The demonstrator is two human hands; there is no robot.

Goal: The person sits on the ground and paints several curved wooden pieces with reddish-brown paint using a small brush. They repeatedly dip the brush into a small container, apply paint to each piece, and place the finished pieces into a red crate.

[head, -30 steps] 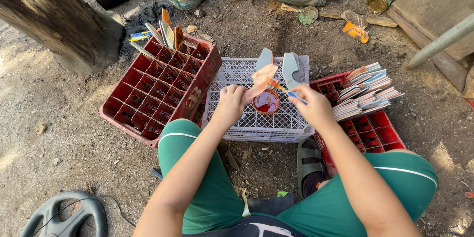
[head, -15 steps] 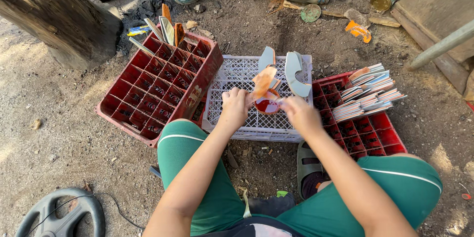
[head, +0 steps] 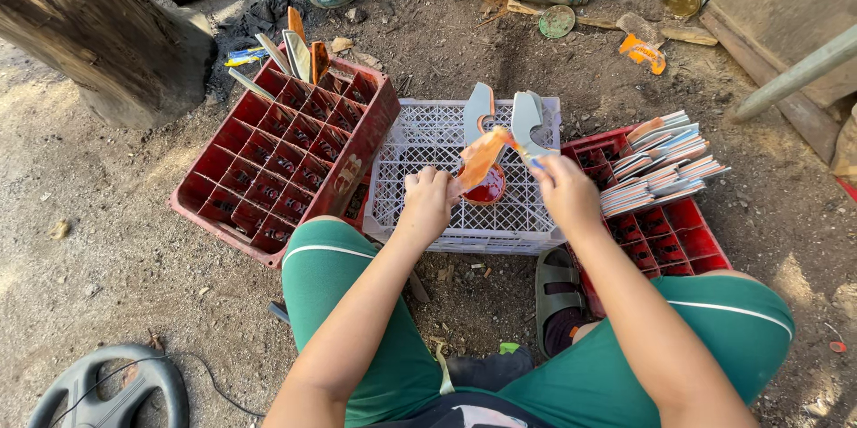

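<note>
Over a white plastic crate [head: 428, 147] on bare dirt, between two red crates [head: 286, 160], the left hand [head: 428, 200] and right hand [head: 564, 191] each pinch an orange strip [head: 482, 156], its long axis slanting up toward the right.

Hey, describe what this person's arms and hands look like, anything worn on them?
Both forearms are bare, with no sleeves in view. The left hand and right hand wear no gloves; I can make out no rings, watch or bands on either wrist.
</note>
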